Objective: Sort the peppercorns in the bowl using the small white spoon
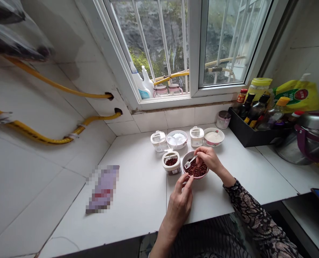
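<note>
My right hand (pixel 206 157) pinches the handle of a small white spoon (pixel 188 164) over a bowl (pixel 184 157) of dark reddish-brown dried grains that look like peppercorns (pixel 195 170). The spoon's scoop hangs at the bowl's left side. With its fingertips, my left hand (pixel 182 197) holds the bowl's near rim. Just left of the bowl stands a clear jar with a white rim (pixel 170 163), its lid raised, with the same dark grains inside. Behind are a bowl of white powder (pixel 177 139), a bowl of pale grains (pixel 213 137) and two lidded clear jars, one being this jar (pixel 196 136).
A black box (pixel 245 132) of sauce bottles and a metal pot with purple handles (pixel 304 143) stand on the right. A small lidded jar (pixel 223 119) is by the wall. At left lies a blurred purple packet (pixel 104 190). Yellow pipes (pixel 41 134) run along the left wall.
</note>
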`<move>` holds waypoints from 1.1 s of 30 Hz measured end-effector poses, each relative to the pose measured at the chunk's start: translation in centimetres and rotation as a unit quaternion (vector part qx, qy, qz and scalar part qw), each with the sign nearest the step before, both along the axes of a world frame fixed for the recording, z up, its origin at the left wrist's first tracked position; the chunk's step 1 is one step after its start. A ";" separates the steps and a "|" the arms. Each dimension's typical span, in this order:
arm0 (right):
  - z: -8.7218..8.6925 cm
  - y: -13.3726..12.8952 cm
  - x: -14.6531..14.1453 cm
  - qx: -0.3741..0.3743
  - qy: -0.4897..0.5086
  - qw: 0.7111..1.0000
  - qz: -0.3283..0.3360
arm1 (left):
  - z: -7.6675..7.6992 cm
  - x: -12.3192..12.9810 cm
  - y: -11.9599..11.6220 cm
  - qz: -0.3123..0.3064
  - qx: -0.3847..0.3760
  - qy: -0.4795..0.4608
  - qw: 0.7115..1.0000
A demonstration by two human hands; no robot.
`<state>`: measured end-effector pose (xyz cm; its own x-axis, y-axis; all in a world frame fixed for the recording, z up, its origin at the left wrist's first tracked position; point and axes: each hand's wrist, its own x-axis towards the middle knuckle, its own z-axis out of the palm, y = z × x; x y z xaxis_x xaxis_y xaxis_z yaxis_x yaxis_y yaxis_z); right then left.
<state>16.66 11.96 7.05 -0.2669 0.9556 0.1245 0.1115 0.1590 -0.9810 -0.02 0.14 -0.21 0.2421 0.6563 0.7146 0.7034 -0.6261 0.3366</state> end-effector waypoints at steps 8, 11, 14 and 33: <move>0.1 0.1 0.2 -0.019 0.015 0.999 -0.023 | 0.1 0.0 0.0 -0.002 0.000 -0.001 1.000; 0.1 0.0 0.2 -0.011 0.009 0.999 -0.030 | 0.1 0.0 0.0 -0.003 0.002 0.000 1.000; 0.1 -0.1 0.1 0.003 -0.003 0.999 -0.039 | 0.1 0.1 0.0 -0.004 0.001 -0.001 1.000; -0.2 0.4 0.3 -0.016 0.042 0.998 -0.044 | 0.1 0.2 0.0 -0.003 0.013 -0.008 1.000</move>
<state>17.00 12.31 6.87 -0.1717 0.9789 0.1112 0.0416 0.1200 -0.9919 0.13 0.18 -0.15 0.2332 0.6356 0.7360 0.6944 -0.6387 0.3315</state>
